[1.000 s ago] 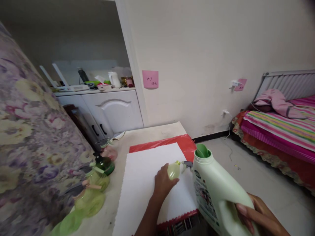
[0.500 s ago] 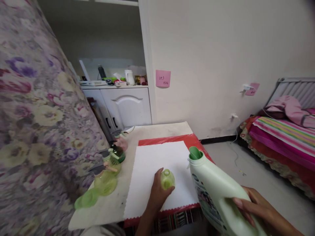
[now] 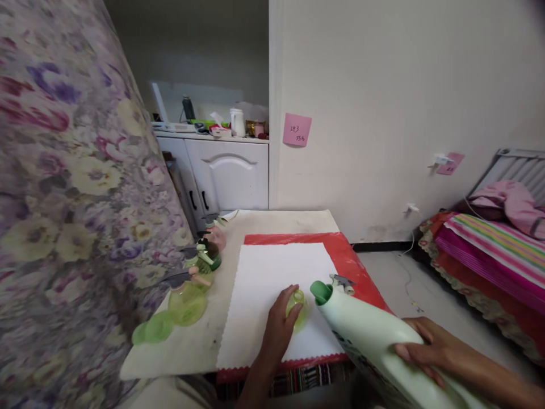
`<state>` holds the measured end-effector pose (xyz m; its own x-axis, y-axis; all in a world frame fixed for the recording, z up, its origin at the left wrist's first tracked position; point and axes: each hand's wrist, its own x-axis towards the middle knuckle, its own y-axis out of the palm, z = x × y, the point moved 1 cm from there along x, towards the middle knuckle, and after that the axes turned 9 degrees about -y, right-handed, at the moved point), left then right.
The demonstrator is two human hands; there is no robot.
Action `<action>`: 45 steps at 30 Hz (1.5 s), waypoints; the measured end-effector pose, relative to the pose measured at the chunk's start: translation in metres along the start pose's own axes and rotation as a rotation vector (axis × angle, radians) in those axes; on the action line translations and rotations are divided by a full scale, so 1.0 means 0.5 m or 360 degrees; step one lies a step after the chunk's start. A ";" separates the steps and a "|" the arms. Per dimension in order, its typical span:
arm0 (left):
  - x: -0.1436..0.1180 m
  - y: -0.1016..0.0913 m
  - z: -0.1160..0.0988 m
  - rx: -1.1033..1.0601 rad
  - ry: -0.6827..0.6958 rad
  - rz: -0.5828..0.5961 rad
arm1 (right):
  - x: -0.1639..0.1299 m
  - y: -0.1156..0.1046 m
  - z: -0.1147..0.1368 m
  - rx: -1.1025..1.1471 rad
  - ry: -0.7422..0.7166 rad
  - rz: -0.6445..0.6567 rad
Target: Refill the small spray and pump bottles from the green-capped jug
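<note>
My left hand [image 3: 279,321] is wrapped round a small yellow-green bottle [image 3: 299,318] with an uncapped neck, standing on a white sheet [image 3: 259,278]. My right hand [image 3: 426,346] grips a large pale green jug [image 3: 378,329] by its handle side. The jug is tilted to the left, and its green spout [image 3: 321,292] points toward the bottle's neck, a short gap apart. No liquid shows between them. Behind the jug's neck lies a grey spray head [image 3: 343,282], partly hidden.
Along the table's left side stand several spray bottles, among them a yellow one [image 3: 187,304] and a pink one [image 3: 216,234]. Green round pieces [image 3: 158,326] lie nearer. A floral curtain [image 3: 85,199] hangs at left; a bed [image 3: 489,250] stands at right.
The jug has tipped further left, and its spout has come down closer to the small bottle. My left hand has turned more around the bottle. The grey spray head has come into view.
</note>
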<state>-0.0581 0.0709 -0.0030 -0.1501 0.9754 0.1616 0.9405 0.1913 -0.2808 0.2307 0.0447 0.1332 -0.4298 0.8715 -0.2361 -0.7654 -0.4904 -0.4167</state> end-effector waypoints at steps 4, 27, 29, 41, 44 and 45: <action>0.010 -0.001 0.002 -0.0054 0.0003 0.0061 | 0.019 0.001 -0.001 -0.0028 0.0031 0.0019; 0.029 -0.020 0.004 -0.0172 0.0022 0.0247 | 0.088 -0.005 -0.002 -0.0168 0.0125 0.0370; 0.030 -0.020 0.005 -0.0199 0.0019 0.0261 | 0.092 -0.007 -0.001 -0.0186 0.0129 0.0394; 0.037 -0.025 0.004 -0.0212 0.0039 0.0317 | 0.112 -0.031 0.007 -0.0282 0.0163 0.0555; 0.037 -0.024 0.005 -0.0222 0.0049 0.0316 | 0.113 -0.033 0.009 -0.0268 0.0162 0.0566; 0.037 -0.024 0.006 -0.0221 0.0048 0.0315 | 0.112 -0.033 0.011 -0.0265 0.0166 0.0568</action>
<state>-0.0729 0.0869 0.0005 0.0486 0.9882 0.1451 0.9839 -0.0224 -0.1771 0.2168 0.1019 0.1315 -0.5972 0.6457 -0.4759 -0.4851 -0.7632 -0.4268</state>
